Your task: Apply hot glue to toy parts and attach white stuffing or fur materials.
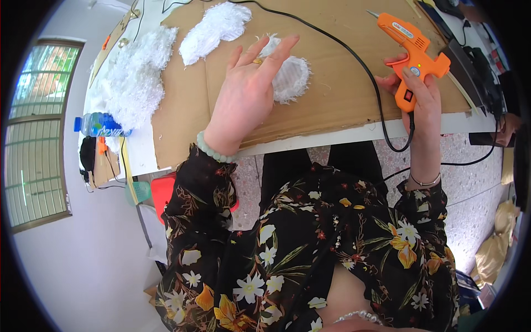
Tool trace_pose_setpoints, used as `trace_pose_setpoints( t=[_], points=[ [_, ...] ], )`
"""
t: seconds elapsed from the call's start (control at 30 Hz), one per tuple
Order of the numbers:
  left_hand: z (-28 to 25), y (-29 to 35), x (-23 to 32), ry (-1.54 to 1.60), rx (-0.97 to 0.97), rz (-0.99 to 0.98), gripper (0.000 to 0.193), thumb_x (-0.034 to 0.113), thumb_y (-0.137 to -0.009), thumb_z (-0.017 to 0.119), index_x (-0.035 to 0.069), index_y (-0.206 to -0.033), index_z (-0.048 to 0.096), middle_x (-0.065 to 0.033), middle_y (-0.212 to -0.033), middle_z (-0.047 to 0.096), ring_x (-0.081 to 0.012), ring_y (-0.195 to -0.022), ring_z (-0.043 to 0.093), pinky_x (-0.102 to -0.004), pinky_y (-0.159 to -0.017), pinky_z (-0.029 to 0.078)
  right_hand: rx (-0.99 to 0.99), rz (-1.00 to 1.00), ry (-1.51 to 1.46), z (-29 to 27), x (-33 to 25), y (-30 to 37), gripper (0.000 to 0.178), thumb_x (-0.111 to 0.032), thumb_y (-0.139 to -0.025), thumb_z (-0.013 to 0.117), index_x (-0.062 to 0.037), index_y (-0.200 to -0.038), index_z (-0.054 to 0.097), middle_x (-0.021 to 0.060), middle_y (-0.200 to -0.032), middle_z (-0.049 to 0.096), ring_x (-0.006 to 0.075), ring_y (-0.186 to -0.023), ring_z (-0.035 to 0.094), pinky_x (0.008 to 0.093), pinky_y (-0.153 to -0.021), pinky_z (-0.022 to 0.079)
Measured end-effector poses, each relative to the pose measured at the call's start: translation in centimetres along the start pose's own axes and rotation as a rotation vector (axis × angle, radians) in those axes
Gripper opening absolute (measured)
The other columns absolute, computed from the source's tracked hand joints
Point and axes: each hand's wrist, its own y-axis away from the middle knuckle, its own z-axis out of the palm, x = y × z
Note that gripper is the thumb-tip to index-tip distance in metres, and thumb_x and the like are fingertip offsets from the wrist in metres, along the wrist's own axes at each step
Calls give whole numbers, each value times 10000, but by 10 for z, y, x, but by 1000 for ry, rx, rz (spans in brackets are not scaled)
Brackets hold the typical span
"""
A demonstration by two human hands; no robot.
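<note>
Orange glue gun in right hand, grip curled; left hand, grip spread, near fringed white piece

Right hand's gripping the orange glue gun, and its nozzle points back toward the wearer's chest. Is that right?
Not quite: the nozzle points away, toward the far side of the cardboard. The right hand does grip the orange glue gun. The head view shows this.
</note>
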Motion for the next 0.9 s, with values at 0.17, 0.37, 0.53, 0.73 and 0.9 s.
trace_pose_setpoints(
  t=[0.17, 0.37, 0.53, 0.73, 0.9],
  points=[
    [10, -4, -2, -143, -100, 23, 613, -114, -804, 393, 138, -1361, 434, -73, -1071, 683, -336, -1176, 525, -473, -1042, 338, 16, 11, 17, 2, -1, 4, 294, -125, -940, 463, 42, -1181, 466, 167, -1032, 604, 160, -832, 614, 434, -906, 514],
    [12, -7, -17, 478, 56, -233, 587, -110, -768, 415, 114, -1304, 495, -77, -1017, 688, -325, -1093, 560, -409, -1004, 391, 18, 12, -38, -2, -1, 7, 303, -147, -909, 551, 34, -1147, 504, 144, -1080, 629, 194, -847, 647, 312, -814, 516],
    [16, -14, -7, -2, -14, 89, 560, -112, -752, 399, 92, -1259, 521, -88, -978, 690, -308, -1032, 579, -395, -946, 436, 24, 5, -35, -3, -3, 7, 298, -152, -907, 558, 31, -1137, 507, 139, -1079, 633, 192, -843, 645, 303, -814, 508],
    [-2, -11, -22, 573, 267, -316, 338, -1, -874, 502, 74, -1196, 571, -58, -912, 704, -165, -952, 627, -312, -918, 451, 10, 4, -50, 2, -2, 7, 296, -153, -907, 561, 32, -1131, 503, 137, -1070, 632, 190, -841, 644, 305, -825, 506],
    [-19, 3, -47, 601, 420, -481, 185, 185, -943, 566, 27, -901, 653, -32, -763, 658, -43, -722, 538, -217, -709, 429, 7, -3, -40, -2, 1, 8, 294, -154, -911, 559, 26, -1136, 503, 136, -1067, 631, 184, -833, 642, 313, -826, 512]
  ],
)
